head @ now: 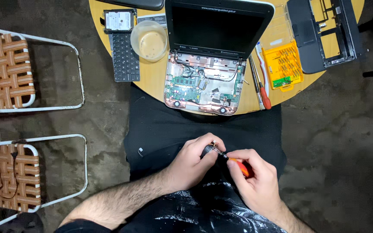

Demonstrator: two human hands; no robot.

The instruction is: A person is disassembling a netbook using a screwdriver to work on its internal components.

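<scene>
Over my lap, my left hand (193,162) pinches a small dark metal part (209,149) between thumb and fingers. My right hand (257,179) grips an orange-handled screwdriver (239,165), whose tip meets that part. The two hands touch each other above my black trousers. On the round wooden table (152,80) ahead lies an opened laptop (203,77), its lid up and its green circuit board and copper frame exposed.
A detached keyboard (124,56), a hard drive (118,20) and a clear plastic tub (150,40) lie left of the laptop. Screwdrivers (262,82), a yellow bit case (283,64) and a grey laptop cover (322,32) lie right. Two woven chairs (5,73) stand at left.
</scene>
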